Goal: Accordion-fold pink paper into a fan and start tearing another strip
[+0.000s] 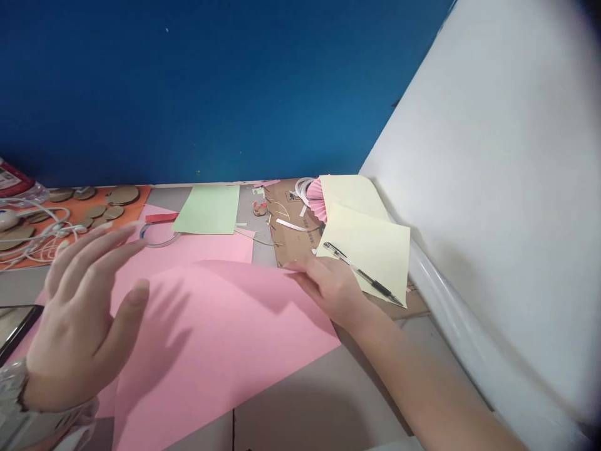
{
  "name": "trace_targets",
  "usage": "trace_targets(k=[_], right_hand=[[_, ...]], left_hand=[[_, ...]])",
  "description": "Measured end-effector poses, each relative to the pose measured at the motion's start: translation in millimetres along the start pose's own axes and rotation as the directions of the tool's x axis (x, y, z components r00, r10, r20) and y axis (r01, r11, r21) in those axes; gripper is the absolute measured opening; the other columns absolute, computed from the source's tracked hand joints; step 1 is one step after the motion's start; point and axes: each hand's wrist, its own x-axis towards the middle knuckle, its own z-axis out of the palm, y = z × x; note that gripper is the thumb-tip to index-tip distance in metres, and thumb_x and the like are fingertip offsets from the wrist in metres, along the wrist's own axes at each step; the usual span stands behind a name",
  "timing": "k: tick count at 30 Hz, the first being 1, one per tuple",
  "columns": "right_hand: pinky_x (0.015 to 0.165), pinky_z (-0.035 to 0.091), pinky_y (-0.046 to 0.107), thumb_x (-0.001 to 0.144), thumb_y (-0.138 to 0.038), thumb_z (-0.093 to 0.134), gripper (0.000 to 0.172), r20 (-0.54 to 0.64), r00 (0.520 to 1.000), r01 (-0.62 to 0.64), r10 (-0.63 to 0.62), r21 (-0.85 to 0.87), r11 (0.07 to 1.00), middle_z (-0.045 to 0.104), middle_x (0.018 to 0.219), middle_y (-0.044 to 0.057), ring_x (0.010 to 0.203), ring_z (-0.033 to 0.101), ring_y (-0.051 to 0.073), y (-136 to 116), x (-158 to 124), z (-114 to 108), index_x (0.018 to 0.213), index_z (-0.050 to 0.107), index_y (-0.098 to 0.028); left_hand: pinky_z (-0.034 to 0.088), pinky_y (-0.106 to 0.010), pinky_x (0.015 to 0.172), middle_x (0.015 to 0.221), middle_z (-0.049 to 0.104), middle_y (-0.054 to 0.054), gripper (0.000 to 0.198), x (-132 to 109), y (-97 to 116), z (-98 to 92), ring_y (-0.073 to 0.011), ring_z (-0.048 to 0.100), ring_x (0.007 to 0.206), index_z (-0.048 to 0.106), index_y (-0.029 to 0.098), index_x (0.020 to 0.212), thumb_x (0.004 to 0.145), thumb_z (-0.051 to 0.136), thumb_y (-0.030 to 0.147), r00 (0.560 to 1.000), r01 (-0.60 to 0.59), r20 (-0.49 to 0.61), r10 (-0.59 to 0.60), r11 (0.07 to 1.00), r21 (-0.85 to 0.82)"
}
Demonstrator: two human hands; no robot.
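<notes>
A large sheet of pink paper (225, 338) lies in front of me, its far right edge lifted a little. My right hand (333, 288) pinches that edge between thumb and fingers. Above the sheet's left part hovers my left hand (89, 307), fingers spread and holding nothing, its shadow falling on the paper. More pink paper (225, 245) lies flat beneath and behind the sheet. A light green sheet (207, 210) rests on it at the back. Just beyond my right hand, a black pen (364, 274) lies across a pale yellow sheet (380, 241).
Cardboard discs (123, 195) and tangled white cables (35, 232) lie on orange paper at the left. A phone (16, 329) sits at the left edge. Cardboard (291, 241) with paper scraps is at the back right. A blue wall (211, 94) and white wall (507, 188) enclose the surface.
</notes>
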Motion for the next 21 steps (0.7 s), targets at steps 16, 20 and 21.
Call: trace_targets(k=[16, 20, 21], right_hand=[[0.068, 0.048, 0.034, 0.087, -0.018, 0.043, 0.015, -0.143, 0.904, 0.383, -0.402, -0.146, 0.912, 0.064, 0.065, 0.001, 0.058, 0.056, 0.015, 0, -6, 4, 0.077, 0.052, -0.026], [0.054, 0.038, 0.029, 0.086, -0.014, 0.041, 0.015, -0.153, 0.933, 0.316, -0.326, -0.082, 0.945, 0.054, 0.057, -0.002, 0.052, 0.046, 0.015, -7, -2, 7, 0.076, 0.043, -0.025], [0.052, 0.036, 0.029, 0.086, -0.014, 0.040, 0.015, -0.151, 0.939, 0.300, -0.308, -0.073, 0.951, 0.051, 0.056, -0.002, 0.051, 0.044, 0.015, -8, -2, 8, 0.075, 0.042, -0.025]], left_hand=[[0.045, -0.028, 0.072, 0.101, 0.068, 0.000, 0.042, 58, 93, 35.9, -0.0189, 0.064, 0.086, 0.054, 0.027, 0.116, 0.085, 0.046, 0.054, 0.620, -0.157, 0.670, 0.407, 0.902, -0.403], [0.039, -0.026, 0.062, 0.081, 0.066, 0.001, 0.034, 54, 94, 41.9, -0.0167, 0.060, 0.070, 0.057, 0.025, 0.099, 0.088, 0.042, 0.053, 0.694, -0.204, 0.589, 0.414, 0.898, -0.391], [0.038, -0.026, 0.061, 0.077, 0.064, 0.001, 0.033, 53, 95, 44.2, -0.0164, 0.058, 0.068, 0.056, 0.024, 0.096, 0.088, 0.041, 0.052, 0.708, -0.219, 0.569, 0.418, 0.896, -0.386]])
